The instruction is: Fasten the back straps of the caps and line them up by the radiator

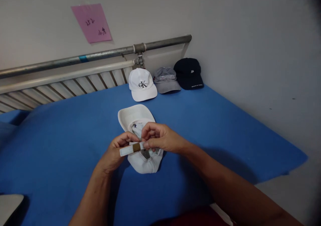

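A white baseball cap lies upside down on the blue-covered table, its brim pointing away from me. Across its back runs a white strap with a brown buckle or loop. My left hand is closed on the cap's strap from the left, the strap's loose end sticking out over the fingers. From the right, my right hand pinches the same strap just beside the brown piece. Part of the cap's inside is hidden behind my fingers.
At the back stand a white cap with black letters, a grey cap and a black cap. Behind the blue table are a radiator and a metal pipe. Pink paper hangs on the wall.
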Tool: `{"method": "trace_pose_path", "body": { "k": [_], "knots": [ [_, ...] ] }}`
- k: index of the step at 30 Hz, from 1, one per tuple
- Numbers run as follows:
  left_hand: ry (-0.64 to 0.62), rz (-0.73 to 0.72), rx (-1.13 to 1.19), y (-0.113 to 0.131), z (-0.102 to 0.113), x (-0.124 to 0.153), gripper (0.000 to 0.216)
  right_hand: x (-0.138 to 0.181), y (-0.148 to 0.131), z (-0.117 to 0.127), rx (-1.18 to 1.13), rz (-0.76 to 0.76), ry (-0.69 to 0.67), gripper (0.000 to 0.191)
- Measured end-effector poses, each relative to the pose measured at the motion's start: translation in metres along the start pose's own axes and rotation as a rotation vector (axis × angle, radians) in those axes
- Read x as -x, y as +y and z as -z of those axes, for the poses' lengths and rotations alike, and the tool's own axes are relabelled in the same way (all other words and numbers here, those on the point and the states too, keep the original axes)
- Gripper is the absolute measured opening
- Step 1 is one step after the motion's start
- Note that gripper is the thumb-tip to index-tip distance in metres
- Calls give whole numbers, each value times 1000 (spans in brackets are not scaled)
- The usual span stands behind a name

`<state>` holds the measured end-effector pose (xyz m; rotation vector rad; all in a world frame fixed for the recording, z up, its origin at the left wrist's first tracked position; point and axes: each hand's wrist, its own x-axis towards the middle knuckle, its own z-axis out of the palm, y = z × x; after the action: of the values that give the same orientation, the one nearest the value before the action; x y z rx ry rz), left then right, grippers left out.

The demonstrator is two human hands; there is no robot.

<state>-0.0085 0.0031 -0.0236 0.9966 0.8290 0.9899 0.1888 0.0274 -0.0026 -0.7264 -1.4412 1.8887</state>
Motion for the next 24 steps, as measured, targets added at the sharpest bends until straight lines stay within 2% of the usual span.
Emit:
{"method": "trace_pose_path", "body": {
  "k": [3,8,16,24],
  "knots": [
    [32,-18,-18,1,1,0,29,1,-1,1,22,-9,16,20],
    [-11,6,-33,2,2,0,28,2,-3,-1,40,-35,26,17],
    [-9,15,-15,2,2,1,31,1,-2,-4,45,-47,54,15],
    [-19,26,-47,2,2,-1,32,-1,4,-5,80,-22,21,12]
  ]
}}
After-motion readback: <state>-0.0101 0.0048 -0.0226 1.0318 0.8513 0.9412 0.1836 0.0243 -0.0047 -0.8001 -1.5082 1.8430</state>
